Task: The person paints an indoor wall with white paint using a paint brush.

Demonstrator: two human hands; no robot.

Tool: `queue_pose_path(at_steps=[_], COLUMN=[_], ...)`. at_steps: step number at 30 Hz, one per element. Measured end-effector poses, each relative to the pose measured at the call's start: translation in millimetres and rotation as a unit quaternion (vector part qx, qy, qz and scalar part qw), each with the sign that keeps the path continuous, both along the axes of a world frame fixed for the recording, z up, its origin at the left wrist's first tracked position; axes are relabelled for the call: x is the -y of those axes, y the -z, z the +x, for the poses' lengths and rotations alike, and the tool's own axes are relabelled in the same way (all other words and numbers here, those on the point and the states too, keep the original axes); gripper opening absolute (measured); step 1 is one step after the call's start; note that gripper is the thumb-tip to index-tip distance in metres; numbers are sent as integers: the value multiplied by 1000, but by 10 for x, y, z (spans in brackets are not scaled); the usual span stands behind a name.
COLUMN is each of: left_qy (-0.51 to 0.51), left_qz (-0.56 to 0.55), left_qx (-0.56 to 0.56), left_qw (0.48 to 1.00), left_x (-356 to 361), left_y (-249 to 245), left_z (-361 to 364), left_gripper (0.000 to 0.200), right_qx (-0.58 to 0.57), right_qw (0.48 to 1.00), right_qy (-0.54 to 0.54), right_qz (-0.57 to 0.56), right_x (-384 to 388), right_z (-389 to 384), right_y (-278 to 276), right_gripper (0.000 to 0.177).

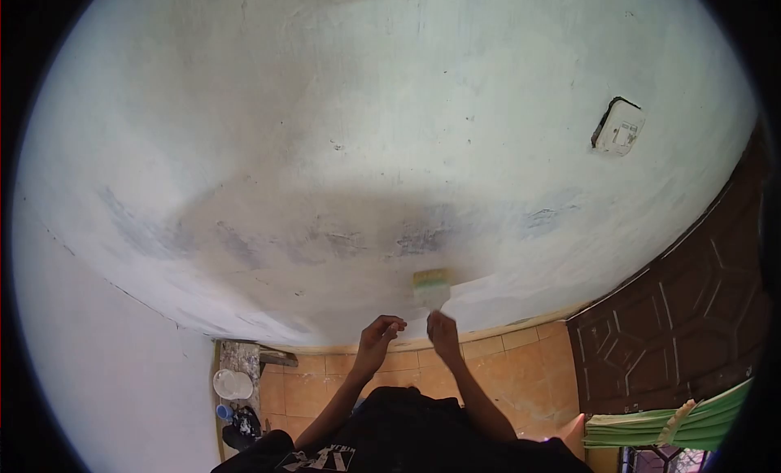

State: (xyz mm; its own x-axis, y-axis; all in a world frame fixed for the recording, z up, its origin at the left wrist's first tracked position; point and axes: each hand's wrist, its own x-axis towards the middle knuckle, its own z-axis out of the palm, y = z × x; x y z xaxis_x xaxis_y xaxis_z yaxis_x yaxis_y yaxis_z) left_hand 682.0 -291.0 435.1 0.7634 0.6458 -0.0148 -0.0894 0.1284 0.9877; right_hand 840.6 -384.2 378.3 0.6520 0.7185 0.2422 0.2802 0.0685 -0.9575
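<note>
Gripping the handle of a paintbrush (431, 287), the right hand (443, 333) is closed around it. The bristles lie against the wall (325, 148) near its lower edge, just above the tiled floor (521, 375). The left hand (381, 333) is just beside the right, fingers loosely curled, with nothing visibly held. A switch box (618, 127) is mounted near the wall's right edge, above a dark door (675, 310).
</note>
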Motion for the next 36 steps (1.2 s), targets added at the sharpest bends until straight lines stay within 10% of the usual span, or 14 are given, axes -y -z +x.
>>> queue_pose_path(at_steps=[2, 4, 10, 16, 27, 32, 36], left_qy=[-10, -18, -38, -62, -9, -10, -14], left_qz=[2, 2, 2, 7, 6, 11, 0], left_qx=[-2, -13, -27, -32, -26, 16, 11], left_qw=[1000, 1000, 999, 998, 1000, 1000, 1000], left_x=[-17, 7, 34, 72, -151, -264, -295], left_y=[8, 51, 20, -3, -13, -181, -94], left_z=[8, -35, -96, -223, -347, -416, -588], left_gripper=[20, 20, 20, 22, 21, 21, 22], right_qx=[-170, -7, -218, -45, -157, -191, -167], right_qw=[984, 999, 970, 998, 980, 981, 986], right_qy=[-39, -14, -59, -46, -70, -30, 13], right_qz=[21, 31, 92, -8, 102, -5, -22], right_x=[148, 54, -77, 185, -369, -304, -170], right_z=[-134, 72, 410, 133, -78, -380, -663], right_y=[-4, -41, -1161, 429, -1252, 6, -10], right_gripper=[49, 49, 43, 53, 45, 50, 52])
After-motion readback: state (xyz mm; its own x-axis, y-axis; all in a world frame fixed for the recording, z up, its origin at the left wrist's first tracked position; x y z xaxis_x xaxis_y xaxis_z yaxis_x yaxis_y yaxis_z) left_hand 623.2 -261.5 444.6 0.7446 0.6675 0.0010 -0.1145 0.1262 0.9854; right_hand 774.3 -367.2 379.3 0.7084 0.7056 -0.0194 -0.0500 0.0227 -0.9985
